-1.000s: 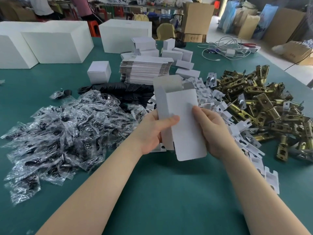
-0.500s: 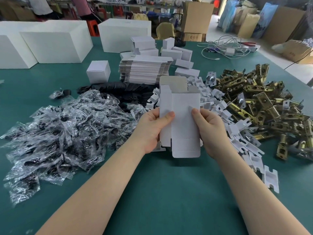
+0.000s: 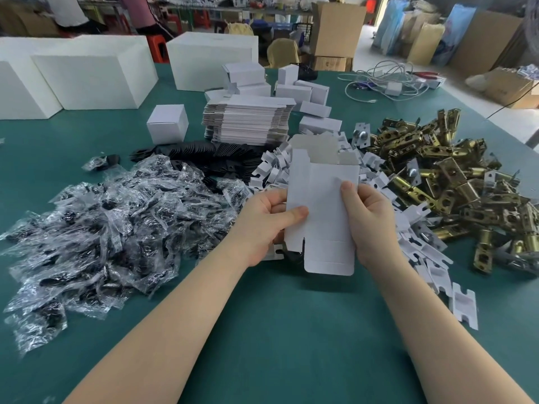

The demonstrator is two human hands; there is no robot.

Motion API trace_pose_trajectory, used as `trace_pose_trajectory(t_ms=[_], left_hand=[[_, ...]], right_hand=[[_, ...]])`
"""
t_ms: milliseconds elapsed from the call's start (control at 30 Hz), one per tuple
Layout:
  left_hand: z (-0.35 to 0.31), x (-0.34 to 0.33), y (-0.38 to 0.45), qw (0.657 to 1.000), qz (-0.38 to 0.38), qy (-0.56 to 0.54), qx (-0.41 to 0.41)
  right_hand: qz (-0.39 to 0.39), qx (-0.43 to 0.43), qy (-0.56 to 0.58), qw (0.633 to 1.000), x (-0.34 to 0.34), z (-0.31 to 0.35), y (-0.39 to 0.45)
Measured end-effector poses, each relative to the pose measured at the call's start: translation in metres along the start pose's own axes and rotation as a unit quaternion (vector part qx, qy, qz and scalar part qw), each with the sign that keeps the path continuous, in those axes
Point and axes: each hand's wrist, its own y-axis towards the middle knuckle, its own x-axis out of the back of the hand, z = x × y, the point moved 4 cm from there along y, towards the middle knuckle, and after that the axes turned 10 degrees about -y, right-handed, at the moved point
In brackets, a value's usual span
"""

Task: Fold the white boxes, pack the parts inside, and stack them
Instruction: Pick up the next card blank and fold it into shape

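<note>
I hold an unfolded white box blank (image 3: 323, 208) upright over the green table (image 3: 291, 330). My left hand (image 3: 262, 225) grips its left edge with the thumb on the front. My right hand (image 3: 370, 220) grips the right edge, thumb on the front too. The blank's top flaps stand open and its bottom flap hangs down. A stack of flat white blanks (image 3: 248, 118) lies behind. Brass latch parts (image 3: 452, 176) are heaped at the right, bagged black parts (image 3: 102, 228) at the left, white card inserts (image 3: 423, 252) between.
Folded small white boxes (image 3: 306, 91) and one cube box (image 3: 167, 123) sit behind the stack. Large white cartons (image 3: 87, 74) line the far left edge. Black flat pieces (image 3: 210, 156) lie mid-table. White cables (image 3: 385, 83) are at the far right. People work in the background.
The blank has turned from tilted to upright and squared to me, and both hands have shifted their grip along its side edges.
</note>
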Motion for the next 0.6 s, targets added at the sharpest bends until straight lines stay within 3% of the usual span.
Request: trace_pose_trajectory(t_ms=[300,433,600], left_hand=[[-0.010,0.003,0.000,0.992,-0.049,-0.115,-0.027],[-0.016,0.000,0.000,0.986,-0.049,-0.151,-0.044],[-0.021,-0.008,-0.006,0.988,0.030,-0.145,-0.054]], right_hand=[[0.046,0.012,0.086,0.995,-0.001,-0.002,0.002],[0.074,0.113,-0.001,0.991,-0.004,0.003,-0.001],[0.052,0.198,-0.080,0.976,-0.004,0.011,-0.004]])
